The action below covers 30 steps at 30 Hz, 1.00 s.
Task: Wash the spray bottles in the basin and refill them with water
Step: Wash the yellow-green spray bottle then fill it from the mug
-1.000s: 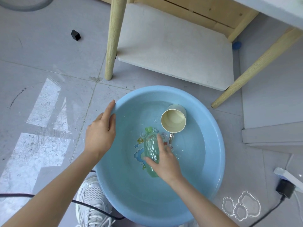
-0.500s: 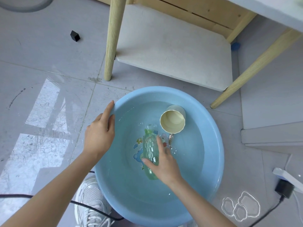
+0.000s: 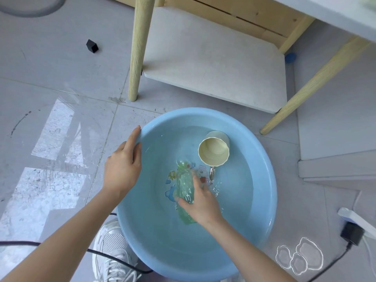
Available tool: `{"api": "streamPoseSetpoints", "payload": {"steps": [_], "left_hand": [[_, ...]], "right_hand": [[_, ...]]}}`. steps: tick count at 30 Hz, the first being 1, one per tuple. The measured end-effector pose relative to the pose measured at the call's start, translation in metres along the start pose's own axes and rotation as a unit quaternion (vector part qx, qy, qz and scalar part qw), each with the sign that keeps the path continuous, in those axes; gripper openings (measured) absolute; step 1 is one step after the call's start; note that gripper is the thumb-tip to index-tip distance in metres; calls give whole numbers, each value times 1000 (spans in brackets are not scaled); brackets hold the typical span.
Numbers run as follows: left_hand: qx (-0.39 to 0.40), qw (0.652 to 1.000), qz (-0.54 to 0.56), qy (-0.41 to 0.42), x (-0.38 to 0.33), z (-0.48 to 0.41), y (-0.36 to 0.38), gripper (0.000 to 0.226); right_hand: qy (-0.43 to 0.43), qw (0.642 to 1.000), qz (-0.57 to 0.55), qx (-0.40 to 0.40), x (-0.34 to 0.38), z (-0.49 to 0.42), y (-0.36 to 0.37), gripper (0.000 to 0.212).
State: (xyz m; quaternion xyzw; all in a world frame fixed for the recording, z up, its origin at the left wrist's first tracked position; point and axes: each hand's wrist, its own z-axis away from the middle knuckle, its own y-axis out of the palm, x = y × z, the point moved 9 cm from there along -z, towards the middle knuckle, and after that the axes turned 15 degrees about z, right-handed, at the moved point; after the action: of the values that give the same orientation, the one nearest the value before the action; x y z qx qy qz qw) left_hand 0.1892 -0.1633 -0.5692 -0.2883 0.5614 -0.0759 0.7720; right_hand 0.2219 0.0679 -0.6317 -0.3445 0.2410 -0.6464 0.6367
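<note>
Right hand [image 3: 200, 202] is gripping a green plastic bottle [image 3: 184, 184] in a round blue basin [image 3: 262, 200]. Straight-fingered left hand [image 3: 122, 169] is touching its 10 o'clock rim.

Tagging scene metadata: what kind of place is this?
Probably a home or utility room, work done on the floor: grey tiles, a blue basin of water set on them, a wooden table leg beside it, an adapter plugged in nearby.

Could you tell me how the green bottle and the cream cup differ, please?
The green bottle is translucent; the cream cup is opaque. The bottle lies flat in the water, held by the right hand; the cup is untouched, its open mouth facing up toward the camera. Both sit in the blue basin.
</note>
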Motion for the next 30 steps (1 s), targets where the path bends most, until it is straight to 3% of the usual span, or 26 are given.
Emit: {"api": "streamPoseSetpoints", "payload": {"steps": [7, 14, 21, 30], "left_hand": [[-4, 1000, 5, -1, 0, 0, -1, 48], [-6, 1000, 12, 3, -1, 0, -1, 48], [-8, 1000, 13, 4, 1, 0, -1, 48], [-6, 1000, 14, 8, -1, 0, -1, 47]], "right_hand": [[8, 1000, -6, 6, -2, 2, -3, 92], [41, 991, -115, 54, -13, 7, -1, 97], [9, 987, -159, 23, -14, 26, -15, 92], [34, 965, -261, 10, -17, 37, -14, 86]]}}
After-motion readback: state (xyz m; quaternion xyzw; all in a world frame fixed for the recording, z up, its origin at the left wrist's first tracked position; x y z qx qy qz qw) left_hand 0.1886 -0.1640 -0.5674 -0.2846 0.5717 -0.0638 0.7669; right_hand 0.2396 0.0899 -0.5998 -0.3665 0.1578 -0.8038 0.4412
